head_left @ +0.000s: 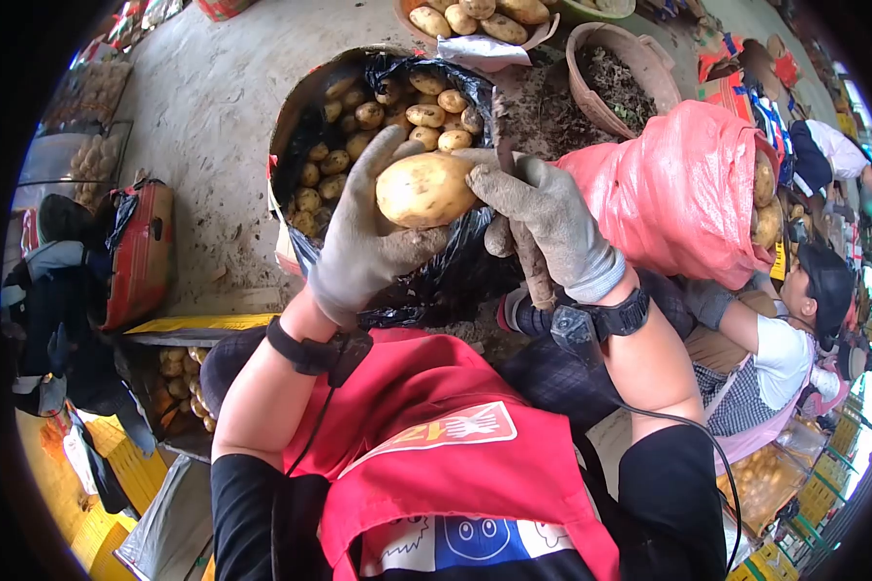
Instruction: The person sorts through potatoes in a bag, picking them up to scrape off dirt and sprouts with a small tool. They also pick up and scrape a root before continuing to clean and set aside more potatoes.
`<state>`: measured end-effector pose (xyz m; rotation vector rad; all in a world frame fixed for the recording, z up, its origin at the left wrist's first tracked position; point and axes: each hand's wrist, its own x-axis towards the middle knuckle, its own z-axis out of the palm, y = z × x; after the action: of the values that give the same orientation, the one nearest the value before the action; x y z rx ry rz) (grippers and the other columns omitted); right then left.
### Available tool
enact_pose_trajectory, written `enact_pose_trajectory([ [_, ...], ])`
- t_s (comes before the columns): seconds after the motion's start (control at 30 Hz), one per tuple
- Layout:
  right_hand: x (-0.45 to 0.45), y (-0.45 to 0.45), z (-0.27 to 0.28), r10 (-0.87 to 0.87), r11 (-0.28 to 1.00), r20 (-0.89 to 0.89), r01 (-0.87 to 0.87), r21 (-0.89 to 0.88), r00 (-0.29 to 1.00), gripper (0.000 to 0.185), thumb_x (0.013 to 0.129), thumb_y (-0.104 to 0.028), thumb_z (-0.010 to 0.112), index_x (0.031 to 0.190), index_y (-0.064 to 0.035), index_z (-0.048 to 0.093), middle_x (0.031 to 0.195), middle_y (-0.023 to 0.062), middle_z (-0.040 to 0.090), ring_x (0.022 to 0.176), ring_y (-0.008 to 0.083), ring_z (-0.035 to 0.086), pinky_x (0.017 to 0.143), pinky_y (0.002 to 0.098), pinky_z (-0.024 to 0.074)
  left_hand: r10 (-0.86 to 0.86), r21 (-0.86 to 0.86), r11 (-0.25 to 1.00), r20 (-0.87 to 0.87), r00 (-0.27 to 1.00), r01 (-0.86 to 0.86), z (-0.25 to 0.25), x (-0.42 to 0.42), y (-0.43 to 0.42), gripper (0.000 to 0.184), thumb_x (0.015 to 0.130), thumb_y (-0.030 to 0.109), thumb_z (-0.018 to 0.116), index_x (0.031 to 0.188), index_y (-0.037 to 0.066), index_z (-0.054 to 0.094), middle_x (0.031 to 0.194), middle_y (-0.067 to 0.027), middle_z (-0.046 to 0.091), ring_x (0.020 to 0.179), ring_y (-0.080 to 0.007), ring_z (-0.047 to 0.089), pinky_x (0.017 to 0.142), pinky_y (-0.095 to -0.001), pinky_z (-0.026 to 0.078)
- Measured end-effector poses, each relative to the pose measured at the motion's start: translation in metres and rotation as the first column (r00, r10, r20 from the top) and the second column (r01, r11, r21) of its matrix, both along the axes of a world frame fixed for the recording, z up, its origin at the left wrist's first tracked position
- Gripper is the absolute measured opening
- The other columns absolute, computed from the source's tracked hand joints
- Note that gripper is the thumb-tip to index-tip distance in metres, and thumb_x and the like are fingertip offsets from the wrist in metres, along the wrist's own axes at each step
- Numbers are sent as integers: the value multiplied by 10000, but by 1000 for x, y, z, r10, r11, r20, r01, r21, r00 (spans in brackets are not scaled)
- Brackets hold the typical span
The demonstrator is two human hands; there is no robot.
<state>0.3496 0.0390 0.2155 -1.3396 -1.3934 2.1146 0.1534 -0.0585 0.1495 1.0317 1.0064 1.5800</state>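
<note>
A large yellow potato with dark specks is held up in front of me. My left hand, in a dirty grey work glove, is closed around its left side. My right hand, gloved too, presses fingertips against the potato's right end. A long, thin, dirt-brown tool runs down through my right hand's grip; its exact kind is unclear. Just beyond my hands, many potatoes lie in a round container lined with black plastic.
A pink sack of potatoes stands to the right, near a tub of dark debris. Another tub of potatoes is at the top. Below left, a carton holds potatoes. Other people sit at the right and left.
</note>
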Motion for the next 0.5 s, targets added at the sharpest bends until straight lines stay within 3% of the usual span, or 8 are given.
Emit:
enact_pose_trajectory([
  [0.07,-7,-8,-3,-70,982,-138,92,162,988,374,977,-295,751,1181,16,717,785,25,689,598,67,607,535,212,491,-222,-234,926,299,928,296,0,-14,-1,990,845,117,902,1624,36,296,1486,-129,565,1326,-241,601,1119,-385,511],
  [0.1,-7,-7,-7,-63,982,-86,77,173,994,433,960,-249,759,1286,28,693,842,28,697,626,68,619,558,226,505,-240,-261,906,333,912,333,4,-14,-4,1017,831,153,918,1628,41,295,1486,-126,565,1322,-236,603,1106,-386,521],
  [0.2,-5,-7,-3,-17,974,-42,26,224,999,430,963,-248,753,1289,25,691,836,27,697,619,74,616,571,238,511,-177,-216,945,292,940,245,10,-14,-6,1015,826,158,923,1624,41,307,1486,-130,565,1315,-236,607,1090,-384,532],
  [0.23,-6,-8,-2,-24,971,-42,33,235,999,356,984,-271,740,1194,15,718,807,23,691,609,79,614,560,253,505,-160,-183,961,250,955,209,10,-15,-4,979,834,154,916,1612,47,331,1485,-136,563,1319,-240,604,1089,-389,536],
  [0.37,-5,-8,-13,46,959,11,-48,281,999,298,1015,-310,713,1085,-22,733,753,2,667,601,67,605,546,257,489,-103,-127,983,214,971,133,1,-18,-5,951,839,146,910,1601,55,348,1486,-140,559,1335,-246,593,1102,-398,530],
  [0.43,-6,-10,-15,34,916,56,-54,397,998,300,1039,-338,675,960,-51,711,706,69,687,573,181,663,540,336,505,-103,-115,985,227,968,132,-1,-19,-5,945,833,137,912,1594,63,357,1488,-134,554,1338,-242,590,1111,-401,526],
  [0.47,-5,-10,-17,33,915,56,-53,401,998,300,1039,-338,675,960,-51,711,706,69,687,573,181,663,540,336,505,-105,-108,985,233,967,133,0,-19,-4,942,830,132,913,1590,67,361,1489,-131,552,1340,-241,588,1116,-403,524],
  [0.5,-3,-10,-21,76,770,199,-184,611,977,286,1063,-313,634,967,-49,689,718,101,684,598,237,677,547,367,504,-106,-105,986,232,967,133,1,-19,-4,942,830,132,913,1590,67,361,1489,-131,552,1340,-241,588,1116,-403,524],
])
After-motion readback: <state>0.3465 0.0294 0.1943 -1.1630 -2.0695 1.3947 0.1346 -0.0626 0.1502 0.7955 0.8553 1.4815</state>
